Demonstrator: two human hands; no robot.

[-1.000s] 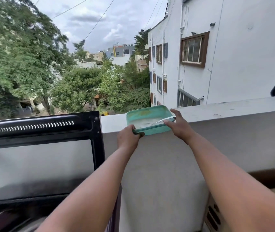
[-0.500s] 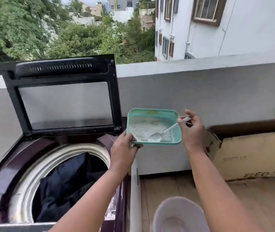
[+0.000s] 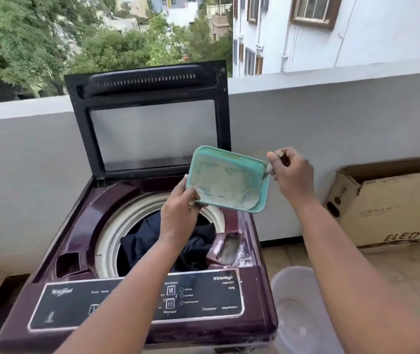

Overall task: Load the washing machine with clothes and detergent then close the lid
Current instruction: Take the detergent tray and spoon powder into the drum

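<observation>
- Balcony, head view: washing machine (image 3: 137, 251) against the parapet wall (image 3: 331, 118), lid (image 3: 150, 118) up, dark clothes (image 3: 168, 244) in the drum.
- Green tub (image 3: 226, 177), on the parapet a second ago, now tilted over the machine's back right corner.
- Left hand (image 3: 178, 213) grips the tub's near corner; right hand (image 3: 290, 175) pinches the spoon (image 3: 251, 199), bowl in the powder.
- Judgement: scooping detergent comes next; lid still to close.

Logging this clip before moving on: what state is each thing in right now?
Washing machine lid: open, raised upright.
Drum: holds dark clothes.
Detergent tray: open, powder residue round it.
Green tub: tilted, held over the machine, little powder left.
Spoon: bowl in the tub's lower corner.
Left hand: grips the tub's edge.
Right hand: pinches the spoon handle.
Cardboard box: top open.
</observation>
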